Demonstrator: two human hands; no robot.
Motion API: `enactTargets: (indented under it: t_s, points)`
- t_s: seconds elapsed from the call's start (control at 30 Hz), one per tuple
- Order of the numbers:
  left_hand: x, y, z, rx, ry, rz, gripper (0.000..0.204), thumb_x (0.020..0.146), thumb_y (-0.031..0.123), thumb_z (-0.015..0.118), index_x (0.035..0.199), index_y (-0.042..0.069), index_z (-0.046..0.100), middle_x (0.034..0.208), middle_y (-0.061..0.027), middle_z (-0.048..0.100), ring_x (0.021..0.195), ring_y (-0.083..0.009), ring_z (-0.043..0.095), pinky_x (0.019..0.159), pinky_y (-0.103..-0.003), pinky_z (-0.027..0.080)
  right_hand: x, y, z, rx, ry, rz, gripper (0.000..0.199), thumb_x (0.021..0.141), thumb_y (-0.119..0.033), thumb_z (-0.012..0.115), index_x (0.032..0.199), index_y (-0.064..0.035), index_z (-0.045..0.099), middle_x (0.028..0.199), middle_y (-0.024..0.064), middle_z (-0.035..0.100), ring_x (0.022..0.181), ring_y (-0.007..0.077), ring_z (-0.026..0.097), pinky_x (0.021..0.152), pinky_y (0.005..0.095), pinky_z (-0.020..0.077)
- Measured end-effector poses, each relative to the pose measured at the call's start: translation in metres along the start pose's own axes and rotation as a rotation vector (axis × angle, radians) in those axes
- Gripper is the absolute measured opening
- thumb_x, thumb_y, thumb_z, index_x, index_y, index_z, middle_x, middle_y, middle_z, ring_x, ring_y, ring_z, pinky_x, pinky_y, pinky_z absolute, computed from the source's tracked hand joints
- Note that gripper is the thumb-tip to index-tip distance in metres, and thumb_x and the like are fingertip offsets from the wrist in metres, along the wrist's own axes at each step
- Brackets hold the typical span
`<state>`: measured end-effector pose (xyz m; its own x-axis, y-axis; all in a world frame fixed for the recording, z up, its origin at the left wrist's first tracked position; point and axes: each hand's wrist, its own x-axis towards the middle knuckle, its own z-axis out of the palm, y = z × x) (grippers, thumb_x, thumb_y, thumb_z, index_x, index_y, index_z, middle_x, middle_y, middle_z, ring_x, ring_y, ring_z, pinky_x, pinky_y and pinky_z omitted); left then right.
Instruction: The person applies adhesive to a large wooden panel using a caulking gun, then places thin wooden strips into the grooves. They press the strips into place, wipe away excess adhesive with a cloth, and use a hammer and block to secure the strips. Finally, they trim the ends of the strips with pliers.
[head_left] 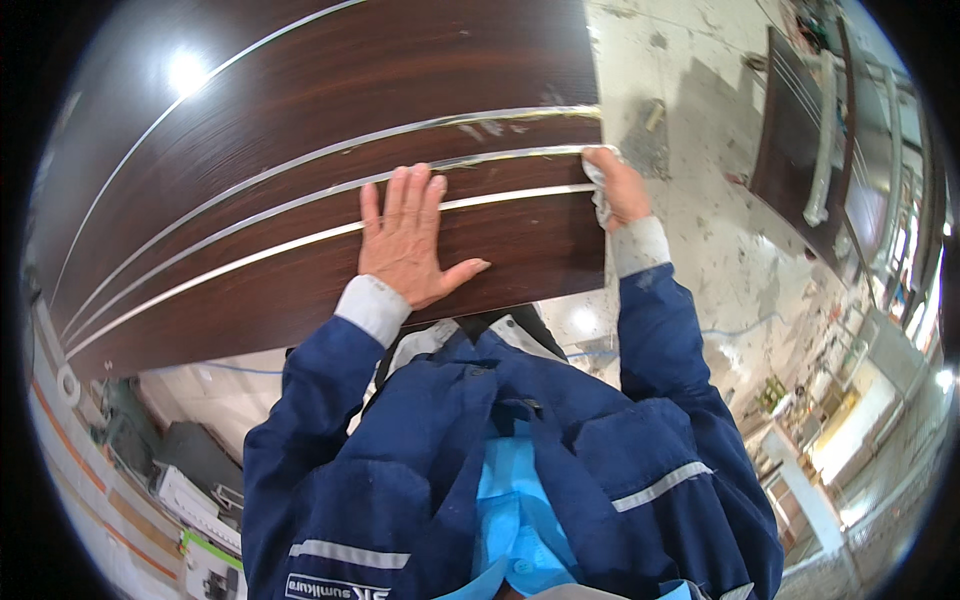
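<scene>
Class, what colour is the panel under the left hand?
The panel is dark brown wood-grain with silvery stripes, best seen in the head view.

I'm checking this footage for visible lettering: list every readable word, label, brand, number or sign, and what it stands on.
Dark blue jacket, chest tag: white lettering, upside down; wording withheld.
Dark wood-grain panel: no readable text.
Green-edged item, lower left: any print too small to read.
Elsewhere: nothing legible.
</scene>
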<state>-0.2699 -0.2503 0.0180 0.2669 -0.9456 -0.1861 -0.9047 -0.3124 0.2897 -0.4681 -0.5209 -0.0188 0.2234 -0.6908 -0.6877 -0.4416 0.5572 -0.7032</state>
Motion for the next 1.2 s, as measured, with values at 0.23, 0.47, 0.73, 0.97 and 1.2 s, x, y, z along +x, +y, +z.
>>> enactTargets:
  t_s: [0.23,0.47,0.73,0.97,1.2]
  points:
    - [-0.001,-0.004,0.005,-0.071,0.056,0.020,0.119,0.087,0.089,0.049,0.165,0.001,0.029,0.174,-0.0244,0.020,0.164,-0.0391,0.008,0.130,-0.060,-0.003,-0.006,0.030,-0.016,0.250,0.059,-0.335,0.039,0.100,-0.029,0.071,0.127,-0.0002,0.071,0.115,0.0062,0.072,0.102,0.0156,0.067,0.088,0.0321,0.0542]
    - [-0.022,-0.020,0.001,-0.102,0.195,-0.045,0.120,0.089,0.087,0.048,0.167,-0.001,0.022,0.175,-0.0263,0.009,0.164,-0.0399,0.001,0.130,-0.058,-0.005,-0.017,0.035,-0.067,0.201,0.326,-0.338,0.028,0.105,-0.027,0.068,0.111,-0.0005,0.072,0.096,0.0034,0.071,0.087,0.0156,0.066,0.077,0.0344,0.0535]
    - [-0.064,-0.093,-0.017,0.079,0.106,-0.391,0.118,0.093,0.086,0.041,0.168,-0.001,0.015,0.176,-0.0264,0.008,0.164,-0.0396,-0.002,0.131,-0.058,-0.004,-0.085,0.004,-0.018,0.200,0.305,-0.308,0.029,0.105,-0.035,0.068,0.088,-0.0123,0.063,0.071,-0.0007,0.062,0.062,0.0121,0.059,0.056,0.0326,0.0485]
    - [-0.069,-0.105,-0.010,0.110,0.079,-0.343,0.118,0.092,0.091,0.032,0.169,0.003,0.016,0.177,-0.0222,0.008,0.165,-0.0364,-0.002,0.131,-0.056,-0.003,-0.114,-0.001,0.118,0.072,0.008,-0.511,0.034,0.100,-0.034,0.072,0.113,-0.0055,0.059,0.094,0.0045,0.065,0.078,0.0143,0.064,0.069,0.0335,0.0531]
    - [-0.069,-0.104,-0.019,0.106,0.058,-0.353,0.115,0.093,0.085,0.043,0.169,0.003,0.016,0.177,-0.0203,0.011,0.165,-0.0351,0.002,0.131,-0.056,-0.001,-0.124,-0.002,0.257,-0.767,-0.021,-1.356,0.037,0.093,-0.013,0.065,0.130,-0.0119,0.067,0.128,0.0183,0.063,0.119,0.0381,0.060,0.102,0.0511,0.0493]
